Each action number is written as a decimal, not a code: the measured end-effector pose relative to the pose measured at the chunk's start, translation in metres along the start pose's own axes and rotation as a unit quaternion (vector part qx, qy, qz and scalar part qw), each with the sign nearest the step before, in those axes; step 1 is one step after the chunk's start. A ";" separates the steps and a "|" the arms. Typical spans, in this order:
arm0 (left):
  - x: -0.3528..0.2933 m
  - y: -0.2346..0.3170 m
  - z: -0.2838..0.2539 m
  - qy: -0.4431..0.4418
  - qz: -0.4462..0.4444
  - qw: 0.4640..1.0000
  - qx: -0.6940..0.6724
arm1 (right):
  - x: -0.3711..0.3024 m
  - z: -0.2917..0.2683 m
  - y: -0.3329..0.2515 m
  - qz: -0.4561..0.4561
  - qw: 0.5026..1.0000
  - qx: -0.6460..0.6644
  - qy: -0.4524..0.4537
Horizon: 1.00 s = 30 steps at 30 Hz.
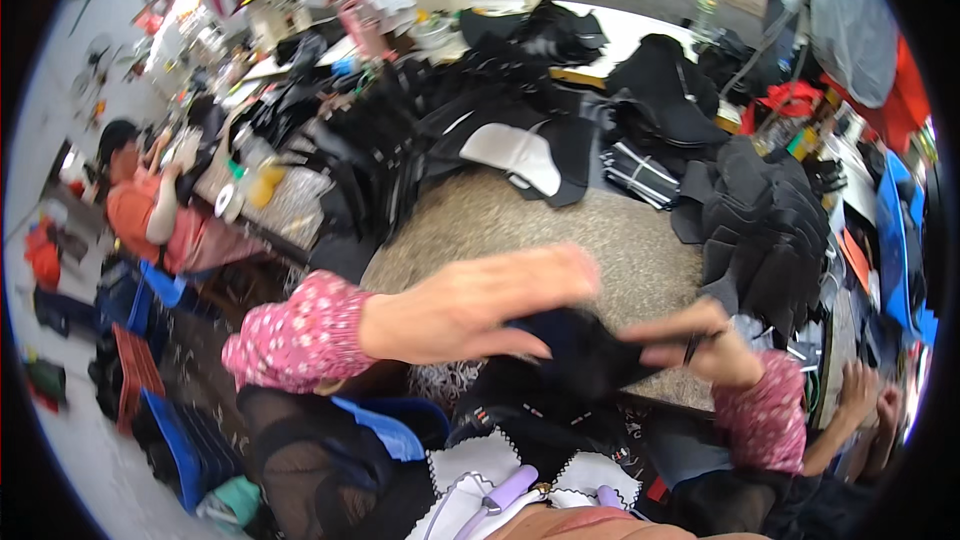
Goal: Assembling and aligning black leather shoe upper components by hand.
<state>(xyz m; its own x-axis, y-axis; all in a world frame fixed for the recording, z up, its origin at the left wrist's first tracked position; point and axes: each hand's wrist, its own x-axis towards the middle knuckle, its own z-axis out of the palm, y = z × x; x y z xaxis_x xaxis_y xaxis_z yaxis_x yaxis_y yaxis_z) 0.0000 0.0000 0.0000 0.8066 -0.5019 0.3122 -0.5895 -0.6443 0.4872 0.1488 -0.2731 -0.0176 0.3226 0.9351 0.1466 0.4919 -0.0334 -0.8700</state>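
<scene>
In front of me a black fabric piece (582, 352) hangs over the near edge of the table, smeared by motion. My left hand (470, 298) reaches across from the left, its fingers stretched out and its thumb apart, above and beside that piece. From the right, my right hand (705, 342) pinches the piece's right side between finger and thumb; a small dark thing shows at its fingers, too blurred to name. Beyond both hands, on the speckled tabletop (520, 225), a light grey shaped panel (512, 154) lies on black panels.
Stacked black pieces (765, 225) stand at the right, with rows of black pieces (365, 155) at the left. A tied bundle (640, 176) lies farther back. Another person (150, 200) sits at the far left; another person's hands (862, 395) show at the right edge.
</scene>
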 end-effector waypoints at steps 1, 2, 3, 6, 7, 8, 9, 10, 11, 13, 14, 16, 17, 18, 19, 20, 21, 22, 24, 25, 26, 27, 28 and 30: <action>0.004 -0.010 -0.005 -0.015 0.014 1.000 -0.004 | 0.001 0.004 0.002 0.006 1.000 0.002 0.019; -0.007 -0.020 -0.011 0.034 -0.030 0.999 0.016 | 0.014 -0.003 0.007 -0.084 0.988 -0.078 0.104; 0.006 -0.029 0.001 0.109 -0.054 0.992 0.012 | 0.021 -0.049 0.004 -0.097 0.979 -0.122 0.135; 0.009 -0.068 0.000 0.144 -0.086 0.984 0.053 | 0.074 -0.108 0.030 -0.211 0.771 -0.522 0.298; 0.009 -0.078 0.002 0.141 -0.108 0.980 0.093 | 0.093 -0.125 0.046 -0.207 0.736 -0.551 0.333; 0.010 -0.088 0.003 0.138 -0.131 0.973 0.133 | 0.111 -0.145 0.069 -0.212 0.703 -0.578 0.355; 0.011 -0.100 0.007 0.132 -0.140 0.968 0.158 | 0.128 -0.159 0.097 -0.199 0.696 -0.596 0.348; 0.014 -0.112 0.012 0.131 -0.136 0.964 0.188 | 0.140 -0.175 0.128 -0.177 0.686 -0.622 0.334; 0.018 -0.125 0.017 0.130 -0.133 0.958 0.216 | 0.147 -0.185 0.164 -0.142 0.704 -0.623 0.309; 0.028 -0.150 0.023 0.120 -0.116 0.949 0.269 | 0.153 -0.189 0.228 0.029 0.780 -0.606 0.149; 0.036 -0.165 0.026 0.107 -0.088 0.938 0.318 | 0.152 -0.192 0.250 0.080 0.827 -0.541 0.130; 0.053 -0.194 0.028 0.102 -0.057 0.925 0.362 | 0.159 -0.191 0.261 0.132 0.873 -0.458 0.101; 0.066 -0.210 0.027 0.100 -0.051 0.903 0.416 | 0.163 -0.198 0.256 0.140 0.878 -0.448 0.095; 0.081 -0.220 0.023 0.102 -0.049 0.880 0.460 | 0.163 -0.204 0.257 0.116 0.868 -0.467 0.122; 0.088 -0.231 0.017 0.094 -0.049 0.842 0.529 | 0.173 -0.196 0.244 0.152 0.847 -0.489 0.140; 0.094 -0.245 0.016 0.082 -0.052 0.837 0.539 | 0.176 -0.194 0.240 0.148 0.828 -0.527 0.125; 0.096 -0.252 0.019 0.070 -0.058 0.830 0.550 | 0.179 -0.191 0.237 0.139 0.807 -0.564 0.109; 0.098 -0.251 0.026 0.077 -0.058 0.832 0.546 | 0.178 -0.192 0.242 0.142 0.838 -0.515 0.117; 0.099 -0.249 0.036 0.042 -0.072 0.778 0.622 | 0.179 -0.186 0.255 0.138 0.868 -0.455 0.142; 0.094 -0.244 0.040 0.064 -0.051 0.765 0.638 | 0.180 -0.172 0.234 0.193 0.864 -0.439 0.153; 0.092 -0.246 0.048 0.085 -0.061 0.777 0.621 | 0.177 -0.173 0.245 0.147 0.835 -0.495 0.188; 0.091 -0.245 0.053 0.104 -0.069 0.787 0.604 | 0.176 -0.168 0.247 0.100 0.801 -0.545 0.224; 0.091 -0.245 0.054 0.163 -0.051 0.779 0.604 | 0.175 -0.164 0.248 0.119 0.754 -0.604 0.231; 0.089 -0.234 0.048 0.192 -0.027 0.777 0.599 | 0.178 -0.162 0.257 0.150 0.757 -0.596 0.224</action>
<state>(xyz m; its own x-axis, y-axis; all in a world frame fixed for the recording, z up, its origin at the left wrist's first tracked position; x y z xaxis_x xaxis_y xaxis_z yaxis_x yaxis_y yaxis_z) 0.2071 0.0783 -0.1253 0.6498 -0.3949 0.6495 0.0125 -0.8488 -0.5285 0.4631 -0.1727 -0.1388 0.6748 0.6177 0.4039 0.6357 -0.7645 0.1070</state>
